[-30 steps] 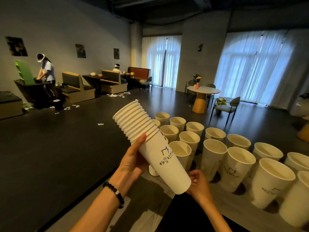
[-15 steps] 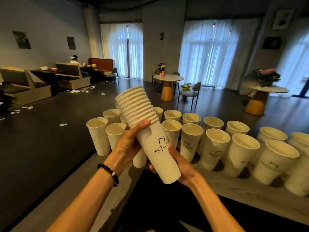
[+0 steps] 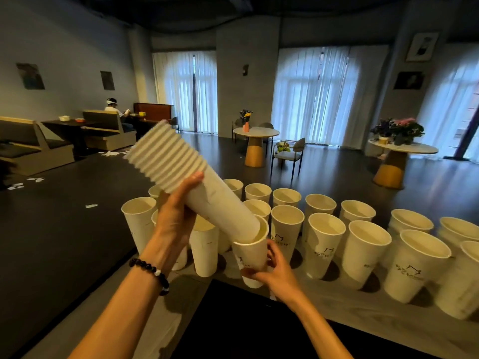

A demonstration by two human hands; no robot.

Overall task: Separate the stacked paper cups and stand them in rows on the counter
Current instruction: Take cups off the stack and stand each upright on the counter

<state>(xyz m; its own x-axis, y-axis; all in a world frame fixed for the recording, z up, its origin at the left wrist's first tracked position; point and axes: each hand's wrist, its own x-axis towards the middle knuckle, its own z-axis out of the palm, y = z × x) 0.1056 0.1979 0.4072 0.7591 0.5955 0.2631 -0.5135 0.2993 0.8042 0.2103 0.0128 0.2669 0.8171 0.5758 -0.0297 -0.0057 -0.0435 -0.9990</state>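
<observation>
A tilted stack of white paper cups (image 3: 207, 193) is sliding out of its bottom cup (image 3: 252, 251); separated cups (image 3: 368, 251) are standing upright in rows on the desk (image 3: 363, 307).

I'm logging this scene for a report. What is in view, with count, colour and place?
Cup stack: one, white, tilted, held above the counter.
Loose cup: one, white, slid partly off the stack's bottom.
Standing cups: about twenty, white, in rows on the counter.
Counter: one, grey, in front.
Round tables: two, pale tops, yellow bases, behind.
Chair: one, grey, beside the nearer table.
Left hand: grip on the stack.
Right hand: grip on the loose cup.
</observation>
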